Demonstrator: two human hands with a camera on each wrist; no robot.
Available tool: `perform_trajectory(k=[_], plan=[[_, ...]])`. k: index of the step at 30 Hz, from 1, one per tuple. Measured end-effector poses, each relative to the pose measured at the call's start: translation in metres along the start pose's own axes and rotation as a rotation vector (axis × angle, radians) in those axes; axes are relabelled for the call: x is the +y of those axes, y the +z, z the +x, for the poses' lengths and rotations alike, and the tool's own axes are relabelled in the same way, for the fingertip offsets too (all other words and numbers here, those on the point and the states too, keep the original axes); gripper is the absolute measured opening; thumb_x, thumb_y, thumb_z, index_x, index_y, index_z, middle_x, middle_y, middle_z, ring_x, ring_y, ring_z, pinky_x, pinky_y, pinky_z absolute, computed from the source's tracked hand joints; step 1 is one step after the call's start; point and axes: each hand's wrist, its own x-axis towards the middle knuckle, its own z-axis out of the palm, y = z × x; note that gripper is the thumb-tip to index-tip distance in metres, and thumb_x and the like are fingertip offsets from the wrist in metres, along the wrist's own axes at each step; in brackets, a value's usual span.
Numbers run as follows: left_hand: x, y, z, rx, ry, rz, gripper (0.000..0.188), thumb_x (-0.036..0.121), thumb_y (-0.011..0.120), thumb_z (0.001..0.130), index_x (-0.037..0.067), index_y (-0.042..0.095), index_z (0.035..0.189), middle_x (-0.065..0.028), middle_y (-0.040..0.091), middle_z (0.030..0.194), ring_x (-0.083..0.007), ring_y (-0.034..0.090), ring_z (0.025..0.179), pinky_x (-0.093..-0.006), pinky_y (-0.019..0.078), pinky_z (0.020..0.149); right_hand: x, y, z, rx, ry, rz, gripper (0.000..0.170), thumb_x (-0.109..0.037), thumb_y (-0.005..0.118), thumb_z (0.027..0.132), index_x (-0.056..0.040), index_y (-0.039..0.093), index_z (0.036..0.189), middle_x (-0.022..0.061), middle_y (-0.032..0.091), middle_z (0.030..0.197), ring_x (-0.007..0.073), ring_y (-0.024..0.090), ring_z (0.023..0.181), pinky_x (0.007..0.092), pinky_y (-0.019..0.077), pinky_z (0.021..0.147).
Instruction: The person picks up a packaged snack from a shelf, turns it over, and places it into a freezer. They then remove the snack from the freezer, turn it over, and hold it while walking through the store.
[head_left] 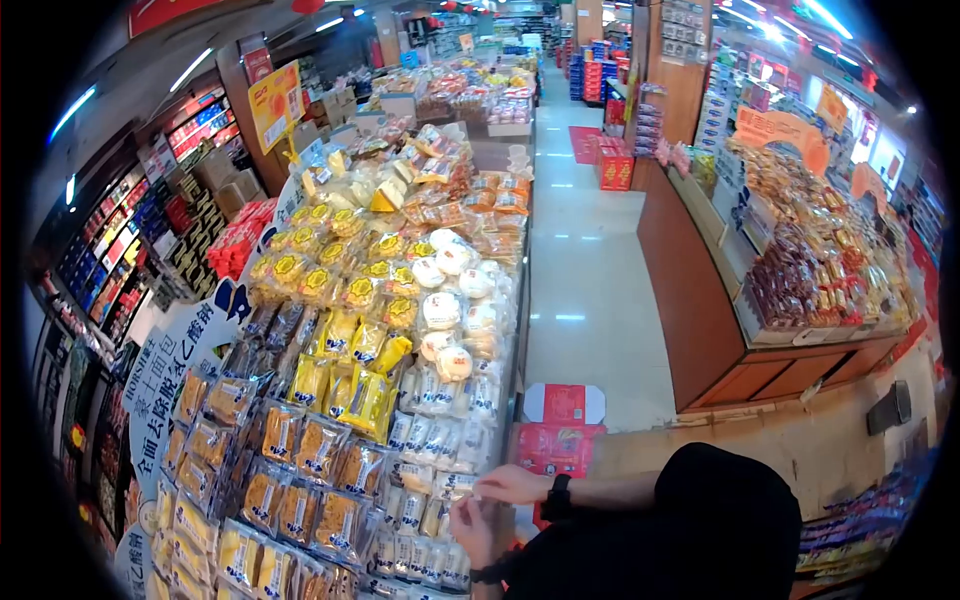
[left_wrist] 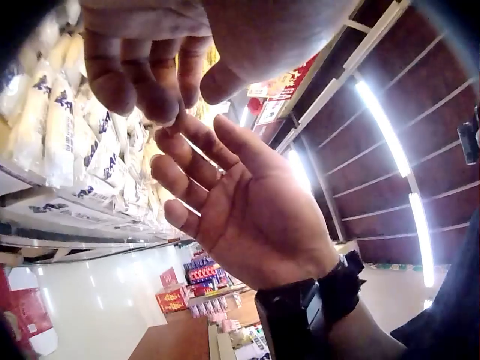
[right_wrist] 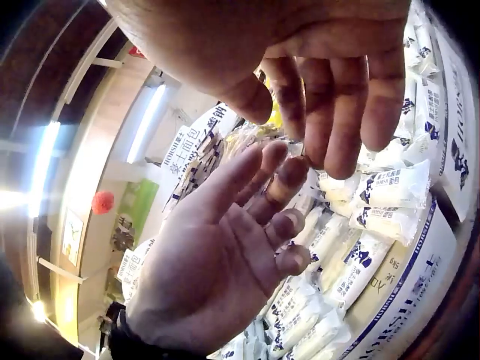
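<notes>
Both hands are together at the right edge of a display of packaged bread. In the head view the right hand [head_left: 515, 485] reaches in from the right, and the left hand [head_left: 471, 532] is just below it, fingertips close together. The left wrist view has the left hand [left_wrist: 154, 64] at the top, its fingers bent loosely and touching a fingertip of the right hand [left_wrist: 259, 214], whose palm shows. White bread packets [right_wrist: 390, 187] lie behind the hands in the right wrist view. No item can be made out between the fingers.
Yellow packets [head_left: 360, 395], round white buns [head_left: 442, 310] and brown bread packs [head_left: 300, 505] fill the display. An aisle floor [head_left: 585, 270] runs right of it, with red flattened cartons [head_left: 558, 450] and a wooden counter [head_left: 700, 290] of packaged goods beyond.
</notes>
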Motion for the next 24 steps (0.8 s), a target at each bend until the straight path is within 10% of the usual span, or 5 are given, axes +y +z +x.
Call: perform_trajectory(k=[4, 12, 24], plan=[[0.019, 0.0, 0.005, 0.143, -0.113, -0.009, 0.017, 0.015, 0.058, 0.098, -0.002, 0.06, 0.103, -0.0084, 0.065, 0.094, -0.0149, 0.062, 0.083, -0.0283, 0.0502, 0.074, 0.025, 0.004, 0.035, -0.095, -0.081, -0.026, 0.029, -0.028, 0.057, 0.097, -0.0021, 0.066, 0.108, 0.0143, 0.07, 0.096, 0.0194, 0.067, 0.086, 0.0348, 0.0517, 0.076], [0.022, 0.006, 0.01, 0.4, -0.068, 0.131, 0.019, 0.017, 0.058, 0.098, 0.0, 0.064, 0.104, -0.0018, 0.063, 0.081, -0.0073, 0.058, 0.073, -0.0241, 0.0487, 0.064, 0.023, -0.015, 0.069, -0.23, 0.037, 0.144, 0.025, -0.022, 0.055, 0.1, -0.0014, 0.064, 0.111, 0.0048, 0.068, 0.084, 0.009, 0.063, 0.067, 0.0248, 0.0501, 0.057], [-0.023, 0.003, -0.015, 0.876, -0.161, 0.329, 0.024, 0.022, 0.061, 0.096, -0.001, 0.065, 0.102, -0.0077, 0.068, 0.09, -0.0138, 0.064, 0.083, -0.0283, 0.05, 0.073, 0.063, 0.036, 0.107, -0.563, -0.182, 0.031, 0.033, -0.027, 0.061, 0.095, 0.0019, 0.063, 0.112, 0.0179, 0.07, 0.094, 0.0282, 0.069, 0.084, 0.0358, 0.0531, 0.074]])
